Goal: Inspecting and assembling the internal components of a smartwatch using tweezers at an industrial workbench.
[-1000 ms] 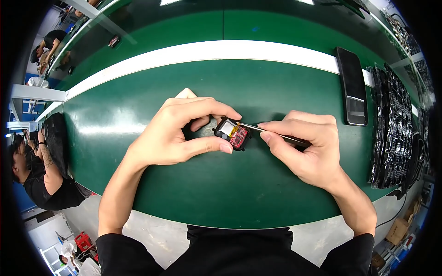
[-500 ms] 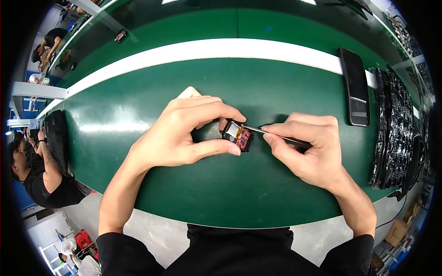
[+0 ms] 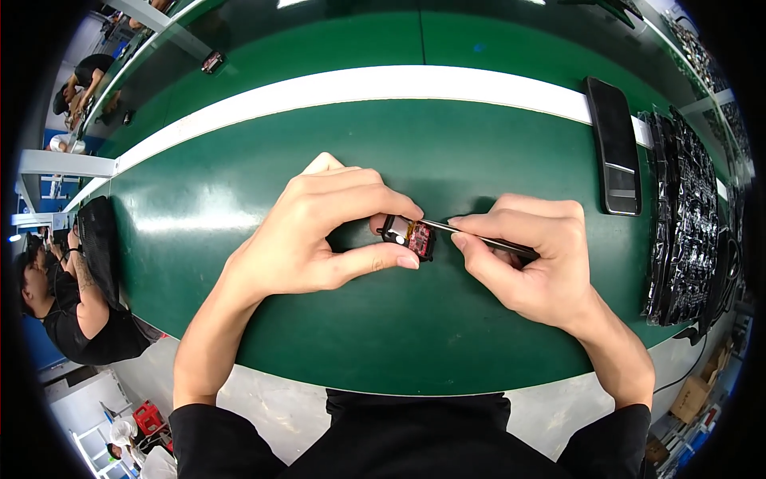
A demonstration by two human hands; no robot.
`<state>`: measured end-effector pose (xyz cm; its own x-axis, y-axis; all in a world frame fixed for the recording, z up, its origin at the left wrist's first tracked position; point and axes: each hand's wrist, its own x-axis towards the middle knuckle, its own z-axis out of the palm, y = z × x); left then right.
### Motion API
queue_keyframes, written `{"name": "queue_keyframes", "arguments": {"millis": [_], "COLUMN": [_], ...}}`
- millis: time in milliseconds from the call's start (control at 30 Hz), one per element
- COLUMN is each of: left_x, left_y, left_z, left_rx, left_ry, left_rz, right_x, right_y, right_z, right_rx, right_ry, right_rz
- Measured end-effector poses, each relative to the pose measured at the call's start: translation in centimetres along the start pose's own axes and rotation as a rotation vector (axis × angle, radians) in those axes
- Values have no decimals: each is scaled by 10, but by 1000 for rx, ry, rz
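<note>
My left hand (image 3: 327,227) grips a small black-cased electronic device (image 3: 431,252) between thumb and fingers, just above the green table. The case is uncovered, with a red circuit board (image 3: 420,238) on its right side and a silvery block (image 3: 396,228) on its left. My right hand (image 3: 536,249) is closed on slim dark tweezers (image 3: 499,241). Their thin metal tip reaches the device's upper edge, beside my left index fingertip. Whether the tip touches the board or the case is too small to tell.
A black phone-like slab (image 3: 613,148) lies at the back right, partly over the white strip (image 3: 359,84). Beside it, black items in clear plastic trays (image 3: 682,219) are piled up. Another small device (image 3: 212,62) sits beyond the strip. A person (image 3: 72,295) sits at the left.
The device has tilted and shifted slightly left in my left hand. My left index fingertip is a little lower, near the tweezers' tip. My right hand has barely moved.
</note>
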<state>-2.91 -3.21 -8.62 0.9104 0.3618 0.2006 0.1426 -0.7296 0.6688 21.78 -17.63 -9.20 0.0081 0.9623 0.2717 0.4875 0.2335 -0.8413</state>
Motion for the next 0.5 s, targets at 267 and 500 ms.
{"name": "queue_keyframes", "arguments": {"millis": [267,500], "left_x": [-1,-2], "left_y": [1,2], "left_z": [2,4], "left_rx": [-66,-29], "left_ry": [22,37], "left_rz": [-29,-73], "right_x": [-3,1], "right_y": [-1,-1], "right_z": [1,-6], "right_rx": [-71,-46], "right_ry": [-11,95], "right_rz": [-90,-26]}}
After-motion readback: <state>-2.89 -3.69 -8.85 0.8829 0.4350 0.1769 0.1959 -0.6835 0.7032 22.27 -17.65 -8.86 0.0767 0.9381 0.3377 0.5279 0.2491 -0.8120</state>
